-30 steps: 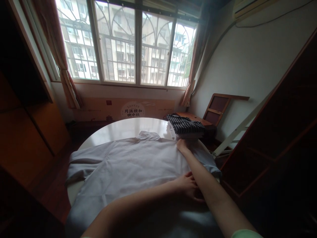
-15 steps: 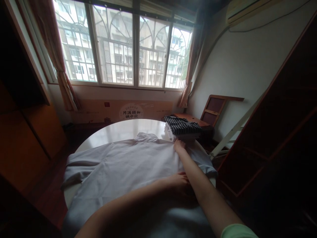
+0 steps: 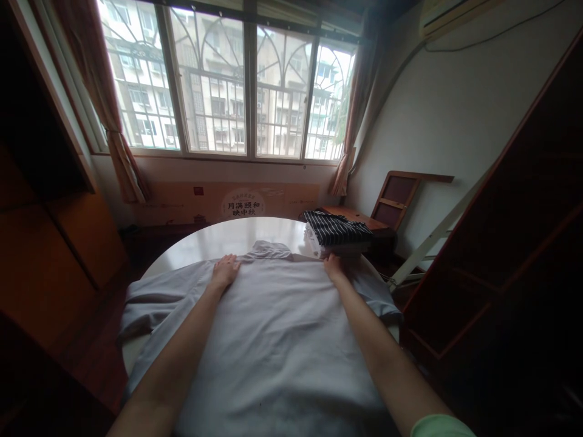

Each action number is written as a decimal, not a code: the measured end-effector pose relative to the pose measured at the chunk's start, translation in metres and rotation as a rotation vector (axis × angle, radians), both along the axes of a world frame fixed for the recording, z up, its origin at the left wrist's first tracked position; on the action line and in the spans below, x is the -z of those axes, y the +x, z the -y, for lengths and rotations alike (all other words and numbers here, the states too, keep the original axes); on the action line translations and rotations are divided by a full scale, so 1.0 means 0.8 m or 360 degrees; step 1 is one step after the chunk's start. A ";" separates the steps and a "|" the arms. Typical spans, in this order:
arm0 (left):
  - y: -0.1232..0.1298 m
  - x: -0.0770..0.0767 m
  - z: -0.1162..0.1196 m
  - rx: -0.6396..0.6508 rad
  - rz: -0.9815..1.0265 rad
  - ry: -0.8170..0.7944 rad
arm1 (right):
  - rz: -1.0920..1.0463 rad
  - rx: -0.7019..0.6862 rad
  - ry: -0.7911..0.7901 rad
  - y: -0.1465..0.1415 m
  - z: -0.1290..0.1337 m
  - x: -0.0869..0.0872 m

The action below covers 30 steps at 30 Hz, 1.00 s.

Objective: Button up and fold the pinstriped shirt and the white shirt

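A light grey shirt (image 3: 273,315) lies spread over a round white table (image 3: 204,240), its collar toward the window and its sleeves out to both sides. My left hand (image 3: 225,270) rests flat on the shirt near the left shoulder, fingers extended. At the right shoulder, beside the folded stack, my right hand (image 3: 334,267) touches the cloth; its fingers are bent and partly hidden, so its grip is unclear. The folded stack has a black striped garment (image 3: 337,229) on top of white cloth (image 3: 314,243).
Behind the table stand a low wooden table (image 3: 359,220) and a wooden frame (image 3: 395,197). A pale metal leg (image 3: 423,255) slants at the right beside dark red furniture (image 3: 492,255). Orange cabinets (image 3: 68,255) are on the left, and a long printed box (image 3: 182,206) lies under the window.
My left hand has moved from the lower right of the shirt to its upper left shoulder. My right hand has stayed near the stack. The shirt's lower part looks more spread out.
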<state>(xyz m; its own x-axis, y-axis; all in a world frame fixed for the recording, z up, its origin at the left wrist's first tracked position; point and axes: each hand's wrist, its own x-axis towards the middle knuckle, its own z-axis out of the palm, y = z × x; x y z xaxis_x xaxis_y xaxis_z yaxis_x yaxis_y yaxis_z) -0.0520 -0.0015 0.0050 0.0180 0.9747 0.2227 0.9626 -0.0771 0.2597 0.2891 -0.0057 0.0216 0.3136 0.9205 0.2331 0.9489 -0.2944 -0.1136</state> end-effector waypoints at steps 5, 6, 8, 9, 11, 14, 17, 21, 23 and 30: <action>-0.011 0.003 -0.001 0.0002 0.0044 0.0323 | 0.0064 -0.0146 0.0116 -0.010 0.005 0.003; -0.010 0.002 0.000 0.0025 0.0076 0.0398 | 0.0088 -0.0200 0.0157 -0.013 0.007 0.002; -0.011 0.001 0.000 0.0057 0.0160 0.0438 | 0.0146 -0.0339 0.0255 -0.016 0.012 0.000; -0.012 0.001 -0.001 0.0055 0.0203 0.0416 | 0.0177 -0.0426 0.0299 -0.018 0.015 -0.002; -0.014 0.001 -0.004 0.0043 0.0263 0.0342 | 0.0231 -0.0608 0.0345 -0.020 0.020 -0.005; -0.015 0.001 -0.006 0.0057 0.0257 0.0267 | 0.0277 -0.0800 0.0295 -0.023 0.025 -0.010; -0.013 0.000 -0.003 0.0080 0.0166 0.0242 | 0.0244 -0.0707 0.0179 -0.030 0.026 -0.015; -0.006 -0.003 0.003 0.0052 0.0033 0.0225 | 0.0146 -0.0413 0.0011 -0.054 0.017 -0.020; 0.002 -0.005 0.004 0.0013 -0.0015 0.0194 | 0.0136 -0.0383 -0.0050 -0.071 0.010 -0.019; 0.040 -0.003 0.011 -0.0218 -0.0139 0.0151 | 0.0097 -0.0166 0.0013 -0.114 0.008 0.000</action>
<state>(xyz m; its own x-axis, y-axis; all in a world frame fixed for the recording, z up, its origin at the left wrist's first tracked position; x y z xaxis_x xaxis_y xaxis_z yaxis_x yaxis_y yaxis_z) -0.0201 -0.0100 0.0072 -0.0905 0.9441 0.3170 0.9843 0.0364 0.1727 0.1977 -0.0124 0.0220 0.2011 0.9454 0.2564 0.9796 -0.1930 -0.0566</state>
